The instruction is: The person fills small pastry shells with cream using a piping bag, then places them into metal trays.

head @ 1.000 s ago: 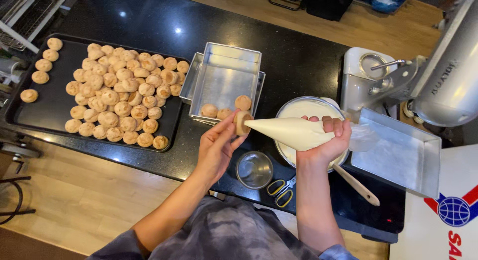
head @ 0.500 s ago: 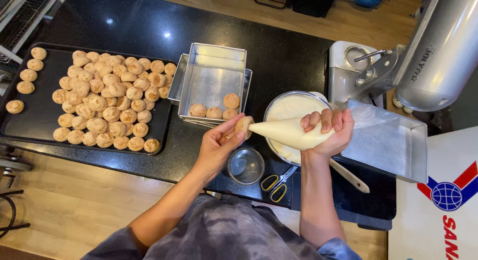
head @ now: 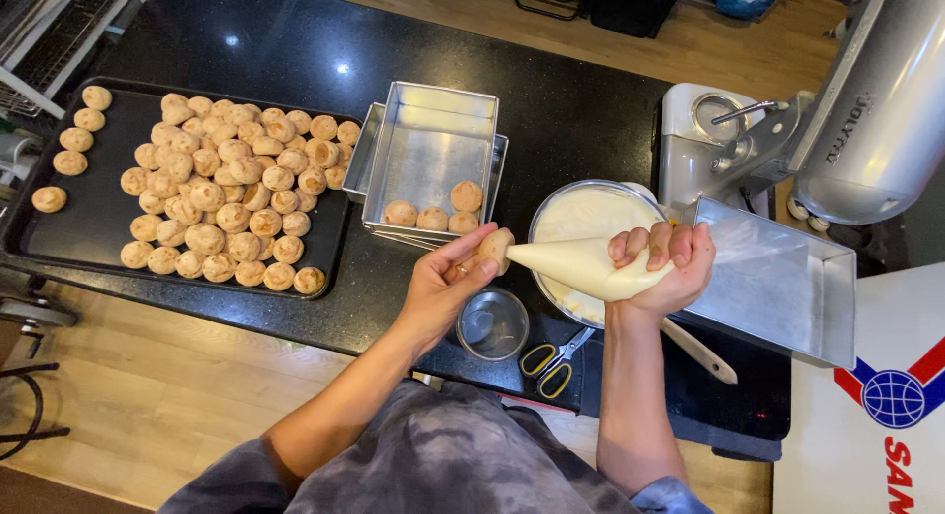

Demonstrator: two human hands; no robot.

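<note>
I see my left hand pinching a cream puff above the black counter's near edge; my right hand clenches the piping bag, tip touching it. A white sign with red-blue emblem sits lower right.

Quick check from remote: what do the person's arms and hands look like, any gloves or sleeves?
No gloves: the left hand and right hand are bare, as are both forearms. Grey mottled tie-dye sleeves sit pushed up near the elbows, matching the top. No watch or bracelet shows; whether a finger carries a ring is unclear.
</note>
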